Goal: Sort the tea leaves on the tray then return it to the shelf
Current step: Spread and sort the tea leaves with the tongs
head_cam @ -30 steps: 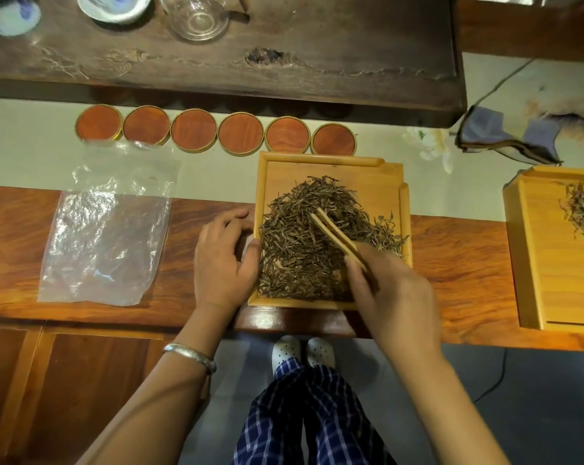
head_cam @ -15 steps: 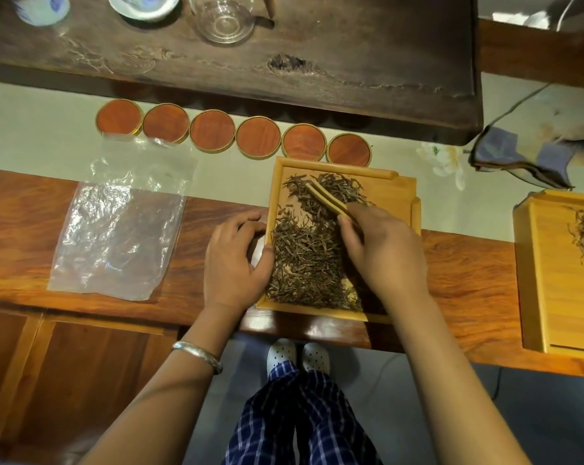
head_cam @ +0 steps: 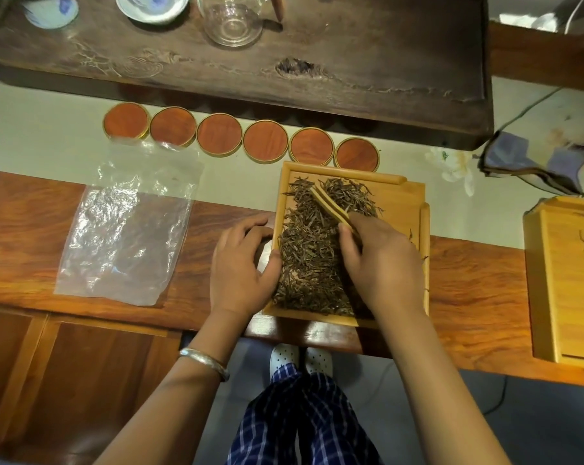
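Observation:
A light bamboo tray [head_cam: 403, 193] lies on the wooden counter straight ahead, with a heap of dark tea leaves [head_cam: 309, 250] spread over its left and middle. My right hand [head_cam: 381, 263] is over the tray and grips bamboo tweezers [head_cam: 329, 204], whose tips point up-left into the leaves near the tray's far end. My left hand [head_cam: 240, 266] rests at the tray's left rim, thumb on the edge by the leaves, fingers curled round something pale that I cannot make out.
A clear plastic bag [head_cam: 126, 226] lies flat to the left. Several round wooden coasters [head_cam: 265, 140] line up behind the tray. A second bamboo tray [head_cam: 562, 283] with a few leaves sits at the right. A dark wooden tea board [head_cam: 351, 62] carries cups and a glass pitcher [head_cam: 232, 20].
My right hand has carried the tweezers from the tray's middle toward its far end, dragging leaves that way. The left hand has stayed at the rim. The head camera has shifted slightly.

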A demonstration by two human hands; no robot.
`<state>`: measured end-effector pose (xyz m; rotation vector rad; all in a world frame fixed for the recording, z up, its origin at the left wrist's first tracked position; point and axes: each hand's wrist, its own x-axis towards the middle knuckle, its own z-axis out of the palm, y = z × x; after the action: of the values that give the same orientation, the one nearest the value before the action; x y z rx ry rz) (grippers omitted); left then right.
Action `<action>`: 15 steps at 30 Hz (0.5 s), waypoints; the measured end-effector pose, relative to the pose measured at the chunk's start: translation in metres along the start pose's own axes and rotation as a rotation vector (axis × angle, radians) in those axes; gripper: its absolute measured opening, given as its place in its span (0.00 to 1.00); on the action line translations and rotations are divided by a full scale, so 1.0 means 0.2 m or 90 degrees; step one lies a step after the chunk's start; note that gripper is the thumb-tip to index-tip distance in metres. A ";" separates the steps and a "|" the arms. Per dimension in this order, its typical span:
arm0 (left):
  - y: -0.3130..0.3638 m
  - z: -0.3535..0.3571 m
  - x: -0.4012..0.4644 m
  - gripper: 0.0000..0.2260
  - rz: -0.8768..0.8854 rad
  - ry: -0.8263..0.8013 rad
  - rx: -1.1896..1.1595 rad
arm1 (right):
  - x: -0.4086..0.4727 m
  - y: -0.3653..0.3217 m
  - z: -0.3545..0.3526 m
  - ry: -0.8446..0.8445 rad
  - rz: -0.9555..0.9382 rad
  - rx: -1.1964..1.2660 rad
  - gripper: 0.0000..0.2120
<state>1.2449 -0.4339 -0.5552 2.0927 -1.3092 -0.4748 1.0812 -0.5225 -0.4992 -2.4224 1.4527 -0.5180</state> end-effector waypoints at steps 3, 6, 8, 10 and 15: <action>0.00 0.00 0.00 0.15 -0.003 -0.003 0.003 | -0.02 0.01 -0.01 -0.023 -0.003 -0.017 0.10; 0.00 0.00 0.00 0.15 -0.003 -0.004 0.006 | -0.03 0.01 0.01 -0.040 0.004 -0.016 0.11; 0.00 0.00 0.00 0.15 0.000 -0.003 0.006 | -0.02 0.00 0.02 -0.043 0.009 -0.003 0.11; 0.00 0.00 0.00 0.15 0.000 -0.003 0.005 | -0.01 -0.01 0.03 -0.040 0.019 0.002 0.12; 0.01 -0.01 0.00 0.15 -0.004 -0.003 0.008 | 0.02 -0.03 0.02 -0.013 0.022 0.004 0.10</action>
<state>1.2445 -0.4329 -0.5532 2.1068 -1.3118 -0.4753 1.0883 -0.5230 -0.4992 -2.3853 1.4795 -0.4876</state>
